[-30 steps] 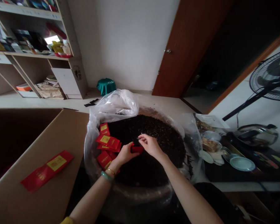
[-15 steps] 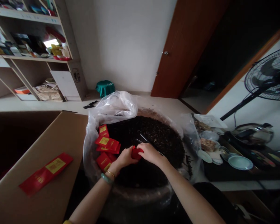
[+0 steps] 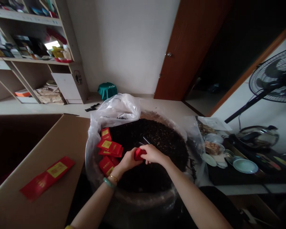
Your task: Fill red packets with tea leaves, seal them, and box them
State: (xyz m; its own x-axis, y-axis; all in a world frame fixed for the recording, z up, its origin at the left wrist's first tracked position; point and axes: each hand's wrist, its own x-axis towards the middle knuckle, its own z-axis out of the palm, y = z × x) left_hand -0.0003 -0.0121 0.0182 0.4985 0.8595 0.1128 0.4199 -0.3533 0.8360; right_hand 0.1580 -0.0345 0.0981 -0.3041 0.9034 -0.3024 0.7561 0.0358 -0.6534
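Over a wide container lined with clear plastic, my left hand (image 3: 129, 159) grips a small red packet (image 3: 139, 154) from the left. From the right, the fingers of my right hand (image 3: 153, 155) are closed on the packet's top. Dark loose leaves, like dry tea (image 3: 166, 133), fill the container beneath. Several red packets with yellow labels (image 3: 109, 146) lie on the leaves along the left side. Just beyond my hands a thin metal tool (image 3: 146, 140) rests on the leaves, its lower part hidden by my right hand.
The plastic liner (image 3: 114, 108) bunches up over the far rim. At left, a flat red packet (image 3: 47, 178) lies on a cardboard box flap (image 3: 62, 136). On the right stand a tea table with dishes (image 3: 245, 166), a glass lid-like vessel (image 3: 259, 136) and a black fan (image 3: 274, 76).
My right hand has turned slightly and its fingers have shifted on the packet's top. More of the packet's red side shows between my hands.
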